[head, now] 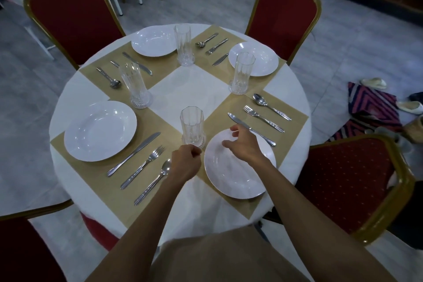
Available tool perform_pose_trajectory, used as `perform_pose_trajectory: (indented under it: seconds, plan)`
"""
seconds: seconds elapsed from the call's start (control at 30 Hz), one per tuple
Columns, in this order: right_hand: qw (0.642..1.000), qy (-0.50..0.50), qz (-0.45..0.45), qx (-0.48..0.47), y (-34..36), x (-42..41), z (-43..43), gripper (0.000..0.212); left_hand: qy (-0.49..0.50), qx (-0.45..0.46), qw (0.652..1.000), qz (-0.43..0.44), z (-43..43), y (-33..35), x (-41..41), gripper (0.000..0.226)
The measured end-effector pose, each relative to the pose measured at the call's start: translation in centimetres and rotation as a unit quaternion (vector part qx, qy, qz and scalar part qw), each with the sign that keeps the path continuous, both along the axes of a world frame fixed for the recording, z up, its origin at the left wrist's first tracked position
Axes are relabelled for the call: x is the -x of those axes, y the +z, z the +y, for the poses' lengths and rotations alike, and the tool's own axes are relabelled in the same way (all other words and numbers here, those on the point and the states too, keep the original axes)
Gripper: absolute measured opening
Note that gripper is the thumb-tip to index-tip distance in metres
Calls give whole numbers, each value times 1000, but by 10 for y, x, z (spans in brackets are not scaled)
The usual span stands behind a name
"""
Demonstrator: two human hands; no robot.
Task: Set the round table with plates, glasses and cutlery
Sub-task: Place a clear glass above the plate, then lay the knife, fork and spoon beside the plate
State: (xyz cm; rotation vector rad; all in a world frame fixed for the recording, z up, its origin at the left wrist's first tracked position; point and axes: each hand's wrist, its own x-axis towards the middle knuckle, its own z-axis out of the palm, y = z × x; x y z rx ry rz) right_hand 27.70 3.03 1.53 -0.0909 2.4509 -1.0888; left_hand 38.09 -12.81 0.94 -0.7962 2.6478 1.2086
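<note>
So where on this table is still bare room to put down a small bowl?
The white square in the middle, bordered by the four glasses, is bare. White wedges at the rim are free too: one left between two placemats, one right. The near placemat is crowded: plate, glass, left hand and right hand.

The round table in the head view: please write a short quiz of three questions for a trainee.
1. True or false: every plate on the round table has a glass near it.
2. How many plates are set?
3. What is the left hand doing? A) lifting a fork B) closed at the base of the nearest glass C) resting on a chair

Key:
1. True.
2. Four.
3. B; the right hand is open above the nearest plate.
</note>
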Motion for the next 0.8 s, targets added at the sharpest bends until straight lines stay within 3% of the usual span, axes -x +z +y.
perform_pose_trajectory:
  seconds: [0.33,0.47,0.63,0.8]
  plan:
    - [989,-141,30,9,5,12,84,21,-134,-14,988,74,60,25,70,26]
    - [982,-186,31,-10,3,22,118,16,-152,-7,985,86,80,28,108,23]
    - [985,-171,24,-28,-17,36,142,14,-186,-8,979,76,114,15,145,18]
    - [988,-144,24,-52,-43,53,150,18,-123,10,992,34,117,0,180,19]
